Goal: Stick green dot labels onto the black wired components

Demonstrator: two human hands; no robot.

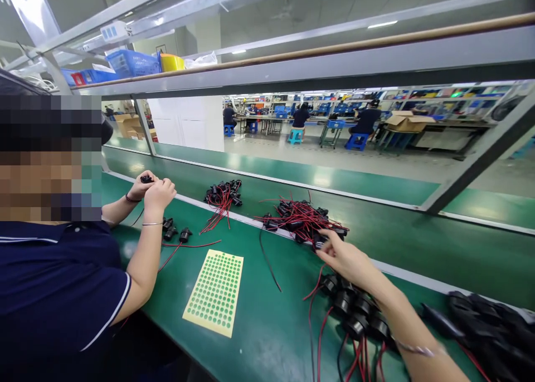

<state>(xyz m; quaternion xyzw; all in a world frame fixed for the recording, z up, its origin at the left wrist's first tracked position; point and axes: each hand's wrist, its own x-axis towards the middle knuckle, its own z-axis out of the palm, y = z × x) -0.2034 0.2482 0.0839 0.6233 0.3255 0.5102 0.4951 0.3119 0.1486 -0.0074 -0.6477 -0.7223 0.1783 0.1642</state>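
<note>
My right hand (345, 258) reaches from the lower right to the near edge of a tangled pile of black wired parts (298, 215) with thin red and black leads. Its fingers are bent and closed round a black wired part (320, 240) at the pile's edge; the fingers partly hide it. Below my wrist, more black cylindrical parts (357, 323) lie grouped, their leads trailing toward the near edge. On the green tabletop lies a pale sheet of green round stickers (215, 292). My left hand is out of view.
To the left, a co-worker in a navy shirt (54, 293) holds a small black part in both hands (152, 190). A smaller wired pile (223, 195) sits beyond the sheet. Black parts (489, 326) crowd the right. An overhead shelf (292, 73) and slanted post (472, 162) frame the bench.
</note>
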